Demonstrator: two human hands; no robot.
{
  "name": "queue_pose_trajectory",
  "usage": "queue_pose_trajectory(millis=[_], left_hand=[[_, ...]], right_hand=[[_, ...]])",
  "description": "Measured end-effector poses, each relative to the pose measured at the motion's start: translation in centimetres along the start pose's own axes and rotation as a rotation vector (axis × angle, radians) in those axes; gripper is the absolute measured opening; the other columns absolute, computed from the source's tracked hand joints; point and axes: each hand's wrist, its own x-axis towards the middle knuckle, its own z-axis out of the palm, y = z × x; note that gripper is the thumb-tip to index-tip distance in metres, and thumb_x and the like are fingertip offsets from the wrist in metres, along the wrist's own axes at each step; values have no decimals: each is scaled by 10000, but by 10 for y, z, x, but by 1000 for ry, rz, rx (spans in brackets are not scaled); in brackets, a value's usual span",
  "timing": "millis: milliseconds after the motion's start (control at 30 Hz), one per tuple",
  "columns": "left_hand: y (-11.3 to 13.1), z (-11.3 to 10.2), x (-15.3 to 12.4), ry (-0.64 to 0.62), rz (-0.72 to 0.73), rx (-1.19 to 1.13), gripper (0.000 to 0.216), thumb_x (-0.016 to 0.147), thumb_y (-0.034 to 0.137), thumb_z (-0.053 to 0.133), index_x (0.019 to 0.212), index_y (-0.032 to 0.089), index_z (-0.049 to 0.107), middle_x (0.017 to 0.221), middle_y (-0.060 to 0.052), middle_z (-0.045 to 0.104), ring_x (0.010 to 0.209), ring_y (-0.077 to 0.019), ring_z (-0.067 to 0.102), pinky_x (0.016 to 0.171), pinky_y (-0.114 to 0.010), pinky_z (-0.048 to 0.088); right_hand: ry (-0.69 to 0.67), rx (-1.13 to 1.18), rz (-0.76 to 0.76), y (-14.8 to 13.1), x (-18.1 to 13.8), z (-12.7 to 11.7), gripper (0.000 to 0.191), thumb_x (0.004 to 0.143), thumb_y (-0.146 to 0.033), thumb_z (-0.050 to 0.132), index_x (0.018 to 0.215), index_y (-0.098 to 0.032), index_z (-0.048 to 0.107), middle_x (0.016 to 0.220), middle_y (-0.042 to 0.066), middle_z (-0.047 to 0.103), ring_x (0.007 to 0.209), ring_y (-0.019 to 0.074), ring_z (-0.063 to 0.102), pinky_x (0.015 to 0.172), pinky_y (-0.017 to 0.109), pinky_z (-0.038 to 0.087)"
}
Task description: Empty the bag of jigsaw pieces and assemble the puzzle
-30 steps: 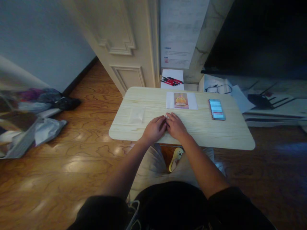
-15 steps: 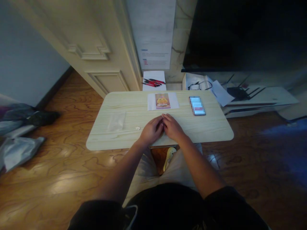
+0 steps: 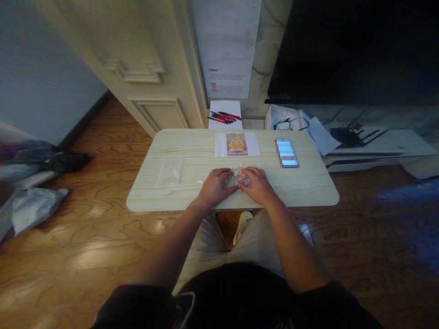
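Observation:
Both of my hands rest on a small pale wooden table (image 3: 171,196), side by side near its middle. Between them lies a little heap of small pale pieces (image 3: 238,173), perhaps puzzle pieces. My left hand (image 3: 215,185) cups the heap from the left, fingers curved. My right hand (image 3: 258,183) presses on it from the right, fingers bent over some pieces. A single loose piece (image 3: 200,182) lies just left of my left hand. Beyond the heap is a picture card (image 3: 236,144) showing a yellow figure.
A clear plastic bag (image 3: 169,170) lies flat at the table's left. A phone (image 3: 286,153) lies at the right. Red and black pens (image 3: 224,117) sit on paper behind the table. Bags (image 3: 30,183) lie on the wooden floor at left; a dark screen stands at right.
My hands have drawn slightly apart and the heap of small pieces now shows between them. The view has shifted a little.

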Motion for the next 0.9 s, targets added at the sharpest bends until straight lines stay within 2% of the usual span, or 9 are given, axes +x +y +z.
queue_pose_trajectory(millis=[167,300,467,567,700,800,900], left_hand=[[1,9,7,-32,25,-46,415,890,377,750,1268,211,716,1309,-92,716,1224,-265,653,1111,-442,526],[-2,8,7,-39,34,-102,384,907,287,719,1285,224,708,1348,-78,701,1240,-244,652,1120,-420,527],[-5,-1,0,-3,-16,-88,387,895,355,745,1262,235,716,1296,-74,721,1207,-252,665,1097,-434,541],[-1,-1,2,-8,6,-67,404,908,402,734,1274,232,715,1306,-82,720,1216,-258,661,1100,-446,534],[5,3,5,-39,102,-14,363,970,368,648,1308,249,706,1353,-80,699,1246,-249,643,1120,-455,514],[3,3,2,-34,107,27,306,986,321,607,1257,250,731,1339,-76,706,1226,-246,647,1105,-462,523],[-2,-4,-6,-14,73,57,293,982,311,599,1236,250,733,1328,-73,709,1220,-246,647,1096,-462,530]], right_hand=[[-1,25,-19,3,1,0,455,945,-247,688,1397,-214,645,1309,128,655,1238,287,570,1126,480,460],[13,74,-16,7,3,0,348,949,-184,664,1292,-223,704,1252,111,682,1198,263,606,1100,449,485],[57,145,-15,7,7,-2,255,935,-131,658,1164,-202,745,1178,101,707,1134,236,648,1054,398,515],[79,175,-15,3,11,0,233,940,-113,634,1119,-204,752,1145,89,726,1101,223,668,1023,378,528],[59,173,-50,4,15,2,263,943,-89,597,1121,-204,752,1198,95,733,1147,221,661,1061,386,514],[67,112,-54,7,12,0,238,961,-130,592,1117,-203,757,1214,108,730,1187,241,643,1094,426,500],[79,67,-62,5,2,-2,303,988,-248,615,1270,-199,713,1334,134,679,1286,260,592,1154,457,463]])
